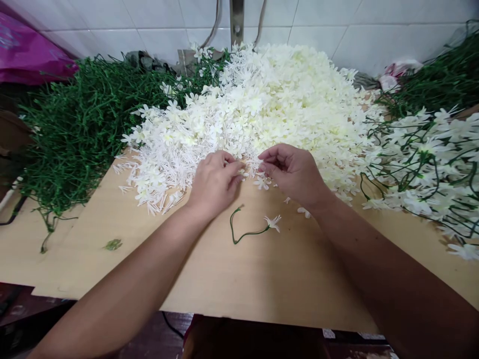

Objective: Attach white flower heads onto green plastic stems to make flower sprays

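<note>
My left hand is at the near edge of a heap of white artificial flower heads, thumb and fingers pinched together. Whatever lies between those fingertips is too small to make out. Just to the right, my right hand is also closed in a pinch at the heap's edge, its fingertips over white stamen pieces. A loose white blossom lies between the two hands. In front of them, on the board, rests a bent green stem with white stamens at one end.
Green plastic stems are piled at the left, more green stems at the back right. Stemmed white flowers lie at the right. A pink bag sits back left. The tan board ends at the front; a tiled wall stands behind.
</note>
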Motion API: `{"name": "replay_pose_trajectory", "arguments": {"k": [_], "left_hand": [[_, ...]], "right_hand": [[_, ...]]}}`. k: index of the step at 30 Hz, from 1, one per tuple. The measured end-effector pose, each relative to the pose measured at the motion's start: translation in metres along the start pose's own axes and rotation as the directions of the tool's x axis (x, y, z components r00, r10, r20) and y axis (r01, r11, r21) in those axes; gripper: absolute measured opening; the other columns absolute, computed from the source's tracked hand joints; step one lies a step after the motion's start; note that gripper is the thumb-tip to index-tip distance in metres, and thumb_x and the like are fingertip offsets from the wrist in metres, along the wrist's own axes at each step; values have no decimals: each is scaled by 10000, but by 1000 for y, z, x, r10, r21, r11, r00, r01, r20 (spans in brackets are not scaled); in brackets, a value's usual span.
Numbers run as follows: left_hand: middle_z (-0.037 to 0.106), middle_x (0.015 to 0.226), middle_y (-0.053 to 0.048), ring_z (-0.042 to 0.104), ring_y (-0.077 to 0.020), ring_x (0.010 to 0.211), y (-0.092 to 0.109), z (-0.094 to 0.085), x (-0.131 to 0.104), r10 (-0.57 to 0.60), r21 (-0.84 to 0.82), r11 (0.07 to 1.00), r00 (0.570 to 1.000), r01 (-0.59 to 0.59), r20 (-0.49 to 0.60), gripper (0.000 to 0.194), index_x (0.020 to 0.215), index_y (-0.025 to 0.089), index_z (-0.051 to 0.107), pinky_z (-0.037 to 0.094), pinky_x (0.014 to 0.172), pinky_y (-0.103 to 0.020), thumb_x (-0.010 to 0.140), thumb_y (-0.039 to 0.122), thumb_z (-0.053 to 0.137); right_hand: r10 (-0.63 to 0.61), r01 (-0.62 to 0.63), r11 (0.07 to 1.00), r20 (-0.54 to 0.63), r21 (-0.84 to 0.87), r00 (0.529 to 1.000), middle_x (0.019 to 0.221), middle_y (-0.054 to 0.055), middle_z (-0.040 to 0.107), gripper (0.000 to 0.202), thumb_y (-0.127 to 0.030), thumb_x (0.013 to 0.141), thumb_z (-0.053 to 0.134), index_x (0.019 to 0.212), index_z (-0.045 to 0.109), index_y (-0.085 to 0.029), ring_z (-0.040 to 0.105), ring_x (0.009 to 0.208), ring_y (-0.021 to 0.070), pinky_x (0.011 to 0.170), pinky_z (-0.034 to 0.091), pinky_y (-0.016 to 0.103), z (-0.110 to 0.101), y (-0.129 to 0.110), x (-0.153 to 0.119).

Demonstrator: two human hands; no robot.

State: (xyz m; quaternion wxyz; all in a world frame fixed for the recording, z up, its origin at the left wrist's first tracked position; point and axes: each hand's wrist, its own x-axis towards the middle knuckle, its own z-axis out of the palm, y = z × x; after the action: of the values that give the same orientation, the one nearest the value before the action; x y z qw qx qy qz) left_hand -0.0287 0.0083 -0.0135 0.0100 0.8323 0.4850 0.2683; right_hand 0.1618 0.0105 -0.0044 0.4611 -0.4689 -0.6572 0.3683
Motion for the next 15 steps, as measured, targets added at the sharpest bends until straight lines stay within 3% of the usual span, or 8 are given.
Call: {"name": "replay_pose_trajectory", "arguments": {"k": [4,9,12,15], "left_hand": [[636,981,-104,558,-280,958,3,3,3,-80,97,993,992,71,94,191,931,191,721,419,813,-437,827,178,562],[620,1011,-98,538,-272,988,-6,-4,5,-103,-37,994,991,100,-87,157,878,205,716,385,865,-436,810,162,581],[607,1018,-76,520,-249,1000,-6,-10,5,-152,-162,980,964,119,-216,122,874,227,721,374,907,-417,814,213,617],[621,919,-49,542,-203,914,-2,-13,6,-283,-389,901,940,191,-193,93,852,218,721,413,863,-353,802,249,649]], "right_hand": [[-32,32,997,3,-68,999,673,-7,633,11,-165,762,636,766,630,-157,538,600,102,576,439,268,2,-5,-2],[-66,65,994,-5,-87,998,705,4,634,21,-147,769,622,760,632,-164,525,608,105,560,427,259,6,-8,-4],[-131,129,986,-8,-106,991,745,9,630,41,-142,776,622,750,627,-173,536,651,112,592,445,263,11,-9,-7],[-180,177,978,-21,-107,983,745,5,619,65,-142,786,617,731,611,-176,541,667,112,613,456,264,17,-10,-9]]}}
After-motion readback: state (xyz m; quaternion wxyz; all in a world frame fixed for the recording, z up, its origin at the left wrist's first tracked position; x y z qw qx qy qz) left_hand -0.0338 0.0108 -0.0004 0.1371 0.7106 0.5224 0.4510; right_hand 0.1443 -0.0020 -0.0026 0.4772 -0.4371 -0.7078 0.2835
